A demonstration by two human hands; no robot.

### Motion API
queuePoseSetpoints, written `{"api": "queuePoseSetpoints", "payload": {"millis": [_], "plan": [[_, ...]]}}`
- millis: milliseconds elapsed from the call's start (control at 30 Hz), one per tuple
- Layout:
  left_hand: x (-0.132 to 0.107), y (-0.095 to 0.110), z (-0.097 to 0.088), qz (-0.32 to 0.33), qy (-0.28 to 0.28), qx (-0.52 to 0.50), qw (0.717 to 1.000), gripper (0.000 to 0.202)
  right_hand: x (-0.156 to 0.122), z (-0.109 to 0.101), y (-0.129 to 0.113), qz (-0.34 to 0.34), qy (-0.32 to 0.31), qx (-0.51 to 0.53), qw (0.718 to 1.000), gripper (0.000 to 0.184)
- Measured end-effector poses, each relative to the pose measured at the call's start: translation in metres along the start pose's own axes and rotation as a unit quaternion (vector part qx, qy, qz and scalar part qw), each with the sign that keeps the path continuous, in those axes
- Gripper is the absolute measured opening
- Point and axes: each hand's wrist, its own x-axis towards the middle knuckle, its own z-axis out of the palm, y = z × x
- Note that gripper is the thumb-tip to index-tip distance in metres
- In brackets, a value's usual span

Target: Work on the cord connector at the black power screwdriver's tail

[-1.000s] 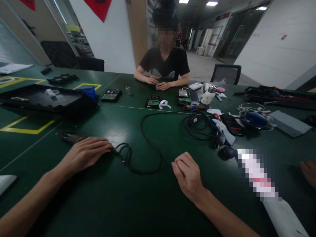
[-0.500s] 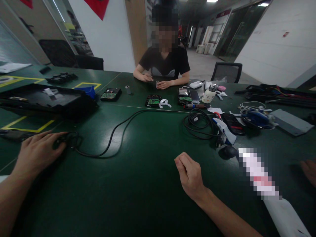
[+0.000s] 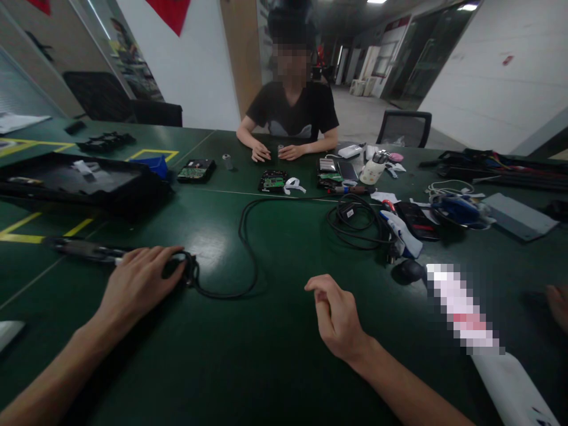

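My left hand (image 3: pixel 137 278) lies over the cable end of a long dark tool (image 3: pixel 84 249) on the green table (image 3: pixel 248 355), fingers curled round it. The tool's body sticks out to the left of the hand. Its black cable (image 3: pixel 246 236) loops away from my fingers and runs back to a coil (image 3: pixel 355 222) at mid table. My right hand (image 3: pixel 337 313) hovers just above the table to the right, fingers loosely curled, with nothing in them.
A person (image 3: pixel 290 112) sits opposite with both hands on the table. Circuit boards (image 3: pixel 273 180), a black tray (image 3: pixel 80 177), a bottle (image 3: pixel 371 170) and tools lie about. A white object (image 3: pixel 510 384) and another person's hand (image 3: pixel 559 302) are at the right.
My left hand dragged the tool far to the left, then back toward the right, and the cable loop shifted with it. My right hand's fingers rose and uncurled slightly.
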Motion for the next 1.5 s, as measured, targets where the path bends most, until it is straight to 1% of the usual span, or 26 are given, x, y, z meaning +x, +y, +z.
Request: {"api": "queuePoseSetpoints", "payload": {"millis": [33,67,100,133,167,200,233,267,300,333,400,467,500,533,600,667,733,867,967,1100,1200,1267,1333,1433,1500], "plan": [[-0.001,0.028,-0.004,0.023,0.004,-0.037,0.999,0.049,-0.001,0.0,-0.001,-0.021,0.008,-0.009,1.0,0.029],[-0.004,0.056,-0.008,0.069,0.009,-0.076,0.995,0.05,-0.002,0.001,-0.003,-0.046,0.014,-0.02,0.999,0.029],[-0.008,0.084,-0.012,0.13,0.015,-0.11,0.985,0.051,-0.002,0.001,-0.006,-0.072,0.019,-0.032,0.997,0.029],[-0.013,0.109,-0.015,0.203,0.019,-0.136,0.97,0.053,-0.002,0.001,-0.009,-0.096,0.02,-0.046,0.994,0.029],[-0.018,0.13,-0.019,0.282,0.018,-0.149,0.948,0.056,-0.003,0.001,-0.012,-0.116,0.015,-0.061,0.991,0.029],[-0.023,0.146,-0.022,0.346,0.02,-0.152,0.926,0.059,-0.003,0.0,-0.015,-0.13,0.005,-0.078,0.988,0.027],[-0.027,0.156,-0.024,0.384,0.039,-0.16,0.909,0.061,-0.003,0.0,-0.018,-0.14,-0.013,-0.095,0.986,0.026],[-0.029,0.16,-0.025,0.39,0.051,-0.163,0.905,0.062,-0.003,0.0,-0.02,-0.146,-0.032,-0.111,0.983,0.024],[-0.029,0.159,-0.026,0.376,0.059,-0.166,0.91,0.062,-0.003,0.0,-0.021,-0.15,-0.051,-0.125,0.979,0.022],[-0.027,0.154,-0.025,0.354,0.059,-0.165,0.919,0.062,-0.003,0.0,-0.022,-0.154,-0.067,-0.137,0.976,0.021],[-0.02,0.136,-0.022,0.327,0.038,-0.159,0.931,0.062,-0.004,0.0,-0.022,-0.16,-0.085,-0.154,0.971,0.019],[-0.011,0.118,-0.019,0.347,0.006,-0.152,0.925,0.062,-0.004,0.002,-0.022,-0.159,-0.089,-0.166,0.969,0.018],[-0.008,0.112,-0.018,0.363,-0.007,-0.15,0.92,0.066,-0.004,0.003,-0.022,-0.156,-0.089,-0.173,0.968,0.019],[-0.005,0.108,-0.017,0.375,-0.015,-0.146,0.915,0.071,-0.004,0.004,-0.023,-0.15,-0.091,-0.18,0.968,0.019],[-0.003,0.106,-0.016,0.38,-0.017,-0.135,0.915,0.076,-0.003,0.007,-0.024,-0.129,-0.106,-0.199,0.966,0.017],[-0.004,0.112,-0.015,0.365,-0.01,-0.116,0.924,0.07,-0.001,0.008,-0.025,-0.103,-0.131,-0.219,0.961,0.011],[-0.005,0.12,-0.014,0.346,-0.002,-0.096,0.933,0.063,0.002,0.008,-0.025,-0.073,-0.141,-0.234,0.959,0.007],[0.001,0.133,-0.012,0.308,0.039,-0.084,0.947,0.051,0.007,0.005,-0.023,-0.012,-0.105,-0.255,0.961,0.01],[0.014,0.136,-0.01,0.316,0.076,-0.087,0.942,0.042,0.009,0.005,-0.024,0.012,-0.121,-0.286,0.951,0.008],[0.027,0.142,-0.009,0.363,0.112,-0.075,0.922,0.032,0.008,0.007,-0.029,0.04,-0.153,-0.314,0.936,0.011],[0.028,0.15,-0.008,0.339,0.11,-0.086,0.93,0.024,0.007,0.008,-0.032,0.037,-0.165,-0.295,0.94,0.007],[0.025,0.156,-0.007,0.315,0.097,-0.106,0.938,0.022,0.006,0.01,-0.034,0.03,-0.155,-0.273,0.949,0.007],[0.022,0.162,-0.007,0.296,0.089,-0.128,0.943,0.022,0.006,0.013,-0.033,0.036,-0.125,-0.245,0.961,0.009],[0.021,0.175,-0.007,0.254,0.082,-0.147,0.952,0.021,0.005,0.02,-0.029,0.071,-0.076,-0.195,0.975,0.012],[0.022,0.185,-0.008,0.231,0.078,-0.148,0.958,0.019,0.005,0.023,-0.025,0.089,-0.054,-0.167,0.98,0.014]]}}
